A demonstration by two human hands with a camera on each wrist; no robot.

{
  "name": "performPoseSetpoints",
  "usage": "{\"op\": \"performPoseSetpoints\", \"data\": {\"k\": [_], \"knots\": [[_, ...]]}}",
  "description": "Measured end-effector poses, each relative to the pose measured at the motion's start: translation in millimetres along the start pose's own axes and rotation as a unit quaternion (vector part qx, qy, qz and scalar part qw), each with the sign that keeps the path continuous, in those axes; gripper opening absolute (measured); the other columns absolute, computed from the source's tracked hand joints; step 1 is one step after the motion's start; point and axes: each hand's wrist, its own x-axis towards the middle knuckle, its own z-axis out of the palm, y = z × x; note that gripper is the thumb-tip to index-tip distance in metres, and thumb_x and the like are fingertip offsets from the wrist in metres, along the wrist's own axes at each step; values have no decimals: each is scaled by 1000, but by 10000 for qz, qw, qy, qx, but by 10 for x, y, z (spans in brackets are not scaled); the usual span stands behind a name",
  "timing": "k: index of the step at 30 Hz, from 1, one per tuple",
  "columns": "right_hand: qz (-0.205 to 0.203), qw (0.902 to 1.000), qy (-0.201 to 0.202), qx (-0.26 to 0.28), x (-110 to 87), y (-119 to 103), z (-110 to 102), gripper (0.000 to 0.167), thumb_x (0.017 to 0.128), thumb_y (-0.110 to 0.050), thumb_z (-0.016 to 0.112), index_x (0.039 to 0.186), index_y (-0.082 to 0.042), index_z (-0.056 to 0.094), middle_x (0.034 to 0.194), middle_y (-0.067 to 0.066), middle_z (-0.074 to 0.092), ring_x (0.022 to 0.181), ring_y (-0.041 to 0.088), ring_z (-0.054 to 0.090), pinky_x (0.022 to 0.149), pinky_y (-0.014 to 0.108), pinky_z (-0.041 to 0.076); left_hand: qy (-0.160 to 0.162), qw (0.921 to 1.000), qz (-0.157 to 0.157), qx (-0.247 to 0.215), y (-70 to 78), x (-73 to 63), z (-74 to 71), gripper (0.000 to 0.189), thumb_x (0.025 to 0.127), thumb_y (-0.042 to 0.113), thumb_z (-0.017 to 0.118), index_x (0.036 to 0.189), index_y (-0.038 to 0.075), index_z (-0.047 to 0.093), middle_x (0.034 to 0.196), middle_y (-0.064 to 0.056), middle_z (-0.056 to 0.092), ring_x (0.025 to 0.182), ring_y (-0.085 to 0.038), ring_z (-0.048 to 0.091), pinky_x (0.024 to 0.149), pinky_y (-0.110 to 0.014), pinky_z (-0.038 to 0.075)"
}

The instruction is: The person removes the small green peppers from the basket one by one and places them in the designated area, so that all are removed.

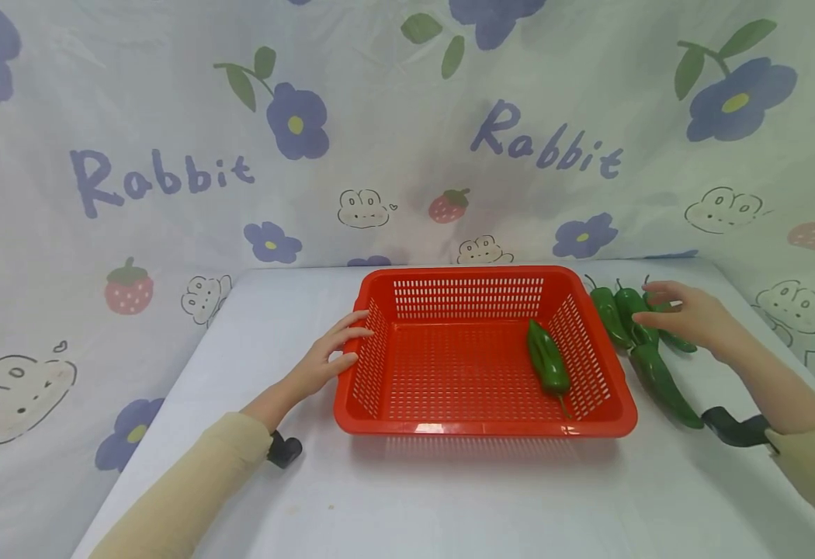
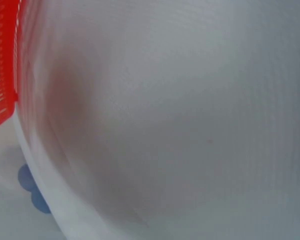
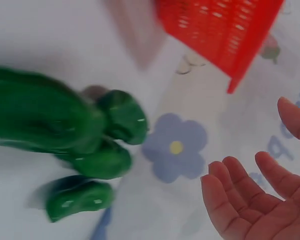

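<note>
A red plastic basket [image 1: 463,428] with slotted walls stands on the white table, and one green pepper [image 1: 547,361] lies inside it at the right. At the basket's left rim is my left hand [image 1: 320,361], its fingers extended and spread over the edge. My right hand [image 1: 690,314] hovers over several green peppers [image 1: 664,388] grouped beyond the basket's right side. In the right wrist view its fingers [image 3: 237,187] are spread and relaxed with nothing between them. The left wrist view shows the basket's edge [image 2: 2,65] but almost none of the hand.
Behind and beside the table hangs a white cloth [image 1: 393,155] printed with flowers, rabbits and strawberries. White tabletop [image 1: 449,505] stretches in front of the basket. Black wrist straps [image 1: 732,427] show near both sleeves.
</note>
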Motion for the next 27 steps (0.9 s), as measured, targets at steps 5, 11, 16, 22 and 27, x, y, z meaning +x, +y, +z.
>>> {"op": "performPoseSetpoints", "data": {"k": [5, 11, 16, 22, 27], "knots": [[-383, 9992, 76, -47, 17, -195, -79, 73, 86, -41, 59, 138, 2, 30, 129, 30, 41, 113, 48, 43, 80, 60, 45, -25, 10000, -26, 39, 110, 1, 8, 40, 85, 3, 49, 125, -4, 48, 148, -17, 24, 134, -36, 22, 89, -54, 44], [-1040, 9944, 52, -196, 70, -420, -175, 66, 86, -32, 63, 137, -1, 34, 130, 27, 43, 113, 44, 45, 83, 60, 44, -92, 9999, -84, 56, 392, -14, -16, 40, 85, 2, 48, 123, -7, 48, 146, -20, 25, 133, -37, 24, 90, -51, 45], [-1686, 9842, -122, -524, 114, -665, -185, 65, 80, -24, 70, 133, -2, 42, 128, 24, 48, 112, 40, 47, 86, 58, 44, -98, 9999, -105, 62, 427, -21, -24, 40, 85, 2, 48, 123, -7, 48, 146, -21, 24, 131, -39, 26, 89, -53, 45], [-2497, 9628, -552, -876, 199, -935, -118, 59, 76, -18, 73, 127, -4, 49, 127, 20, 50, 117, 38, 44, 89, 59, 42, -70, 9999, -113, 75, 245, -9, -16, 40, 85, 2, 48, 125, -6, 48, 147, -19, 24, 133, -39, 24, 89, -54, 44], [-2945, 9384, -959, -1533, 293, -1059, -33, 54, 76, -12, 72, 127, -9, 52, 130, 16, 50, 122, 37, 40, 94, 57, 39, -41, 9999, -83, 80, 47, 2, -6, 41, 86, 7, 50, 126, 1, 49, 149, -12, 24, 135, -32, 24, 89, -51, 45]]}}
